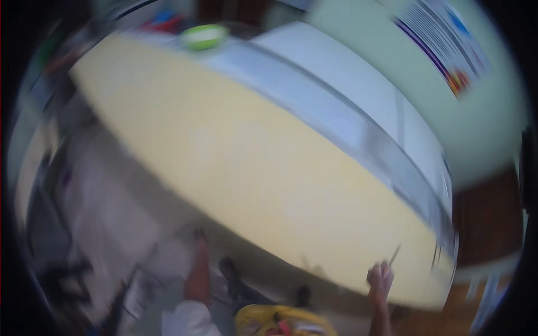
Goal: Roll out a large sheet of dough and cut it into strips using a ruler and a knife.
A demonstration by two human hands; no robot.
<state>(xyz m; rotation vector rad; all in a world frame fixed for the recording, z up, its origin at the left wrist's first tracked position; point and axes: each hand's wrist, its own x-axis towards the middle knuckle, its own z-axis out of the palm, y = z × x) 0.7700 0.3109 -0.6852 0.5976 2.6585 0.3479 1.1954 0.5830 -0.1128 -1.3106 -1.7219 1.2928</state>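
My right hand (381, 275) is closed around a thin dark tool (395, 253) whose narrow end points up and away. Blur hides what kind of tool it is. It is over the near right edge of a long cream-yellow tabletop (246, 151). My left hand (200, 236) hangs below the table's near edge, apart from it. Its fingers are smeared by motion, and nothing can be made out in them.
Below me is a yellow tub (246, 322) holding several small items. A lime-green bowl (205, 37) sits at the table's far side, near a red object (163, 23). A pale grey ledge (336, 112) runs along the back, beneath a wall poster (434, 42).
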